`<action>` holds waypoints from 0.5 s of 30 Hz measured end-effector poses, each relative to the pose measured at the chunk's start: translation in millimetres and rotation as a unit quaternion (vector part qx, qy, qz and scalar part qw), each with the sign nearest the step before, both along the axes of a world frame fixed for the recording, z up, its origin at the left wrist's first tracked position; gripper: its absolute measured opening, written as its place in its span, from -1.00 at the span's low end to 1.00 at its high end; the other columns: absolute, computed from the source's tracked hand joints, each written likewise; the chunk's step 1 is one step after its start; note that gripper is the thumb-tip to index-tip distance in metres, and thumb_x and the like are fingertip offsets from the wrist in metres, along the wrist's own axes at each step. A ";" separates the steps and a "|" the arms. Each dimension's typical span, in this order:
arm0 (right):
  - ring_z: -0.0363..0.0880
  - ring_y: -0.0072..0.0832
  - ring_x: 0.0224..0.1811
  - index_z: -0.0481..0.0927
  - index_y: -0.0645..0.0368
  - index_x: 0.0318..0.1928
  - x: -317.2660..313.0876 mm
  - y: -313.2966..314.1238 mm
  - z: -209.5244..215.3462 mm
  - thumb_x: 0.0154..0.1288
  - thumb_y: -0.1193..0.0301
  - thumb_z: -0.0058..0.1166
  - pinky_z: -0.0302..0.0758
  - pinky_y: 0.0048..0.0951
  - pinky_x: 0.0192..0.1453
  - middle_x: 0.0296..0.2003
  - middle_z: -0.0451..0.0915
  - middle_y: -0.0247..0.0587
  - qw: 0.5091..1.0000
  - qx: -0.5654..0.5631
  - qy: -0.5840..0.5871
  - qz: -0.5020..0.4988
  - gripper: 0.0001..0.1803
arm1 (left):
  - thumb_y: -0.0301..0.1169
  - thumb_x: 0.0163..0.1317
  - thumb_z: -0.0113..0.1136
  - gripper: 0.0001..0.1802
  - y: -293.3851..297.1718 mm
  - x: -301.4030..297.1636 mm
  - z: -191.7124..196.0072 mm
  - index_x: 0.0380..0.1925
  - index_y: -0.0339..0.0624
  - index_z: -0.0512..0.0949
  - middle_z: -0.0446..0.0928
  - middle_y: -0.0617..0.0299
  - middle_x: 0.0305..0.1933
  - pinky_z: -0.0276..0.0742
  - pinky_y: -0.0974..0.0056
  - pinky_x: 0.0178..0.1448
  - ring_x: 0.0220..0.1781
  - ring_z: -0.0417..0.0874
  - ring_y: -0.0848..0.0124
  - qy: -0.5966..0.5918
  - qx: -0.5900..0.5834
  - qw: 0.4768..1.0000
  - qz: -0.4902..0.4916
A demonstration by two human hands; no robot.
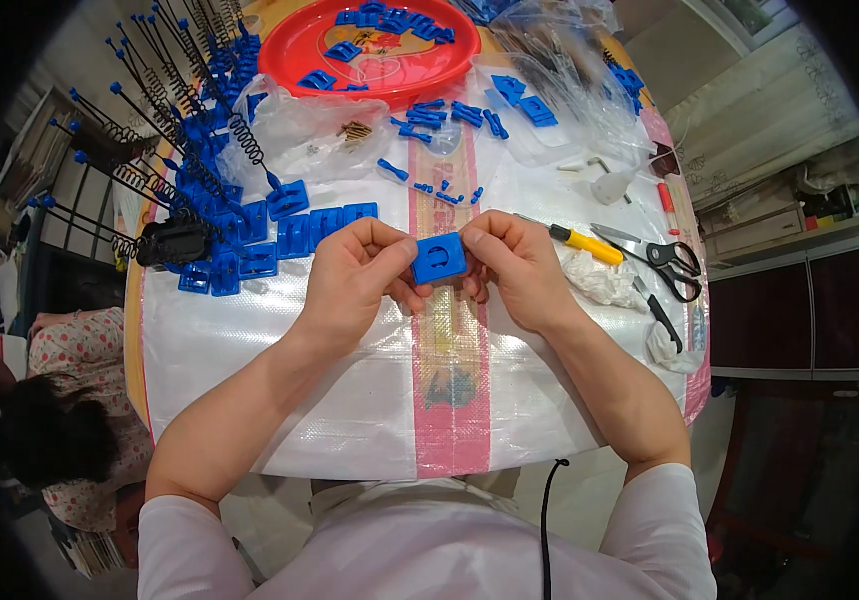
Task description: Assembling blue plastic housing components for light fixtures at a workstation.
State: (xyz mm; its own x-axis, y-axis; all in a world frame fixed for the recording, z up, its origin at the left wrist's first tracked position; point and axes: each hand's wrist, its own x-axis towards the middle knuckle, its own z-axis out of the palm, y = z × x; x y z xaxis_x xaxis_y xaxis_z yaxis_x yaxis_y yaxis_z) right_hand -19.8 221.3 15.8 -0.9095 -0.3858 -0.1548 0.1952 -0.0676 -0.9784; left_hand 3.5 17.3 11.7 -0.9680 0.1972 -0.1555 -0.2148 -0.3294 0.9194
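Observation:
Between my two hands, over the middle of the table, I hold up a small blue square plastic piece [438, 259] with a rounded cut-out in its face. My left hand [361, 268] pinches its left edge between thumb and fingers. On the opposite edge, my right hand [515, 262] grips it the same way. Beyond my hands lie several small blue plastic pegs [441, 194] and longer blue rods [426, 114]. Just left of my left hand, a row of blue square pieces [325, 224] rests on the sheet.
Black coil springs with blue tips [245, 140] stand upright in blue bases at left. A red basin [389, 75] of blue parts is at the back, near brass screws [355, 131]. Scissors [671, 262] and a yellow-handled screwdriver [589, 244] lie right. A person [79, 410] is at left.

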 end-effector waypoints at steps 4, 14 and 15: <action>0.47 -0.75 -0.58 0.54 0.20 -0.30 0.0 0.5 1.1 0.48 0.33 0.00 0.38 -0.68 -0.53 -0.53 0.56 -0.41 1.000 0.003 0.001 -0.005 -0.77 | -0.45 0.40 0.07 -0.84 0.5 -0.8 0.0 -0.25 -0.39 0.47 0.63 -0.03 -0.40 0.64 0.34 -0.44 -0.47 0.69 0.34 0.004 -0.008 1.000 -0.003; 0.49 -0.74 -0.56 0.53 0.22 -0.30 1.3 0.6 -2.0 0.45 0.35 0.05 0.39 -0.66 -0.53 -0.52 0.56 -0.39 1.000 -0.008 0.007 -0.005 -0.79 | -0.41 0.46 -0.02 -0.83 -0.5 -1.7 -1.1 -0.21 -0.33 0.43 0.62 0.00 -0.38 0.66 0.33 -0.44 -0.45 0.70 0.32 0.001 0.005 1.000 -0.002; 0.49 -0.73 -0.56 0.53 0.22 -0.30 1.5 0.5 -1.8 0.45 0.35 0.05 0.39 -0.66 -0.53 -0.52 0.56 -0.39 1.000 -0.005 0.006 -0.005 -0.79 | -0.39 0.48 -0.05 -0.81 -1.2 -2.3 -2.6 -0.20 -0.33 0.43 0.62 0.00 -0.37 0.66 0.32 -0.42 -0.44 0.70 0.31 0.001 0.015 1.000 -0.005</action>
State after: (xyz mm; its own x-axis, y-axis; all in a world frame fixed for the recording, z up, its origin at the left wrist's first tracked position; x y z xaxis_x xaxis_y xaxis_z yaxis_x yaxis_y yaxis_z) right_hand -18.3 221.8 14.0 -0.9150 -0.3787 -0.1394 0.1824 -0.0799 -0.9800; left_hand 1.1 16.2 9.1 -0.9663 0.2117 -0.1466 -0.2157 -0.3544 0.9099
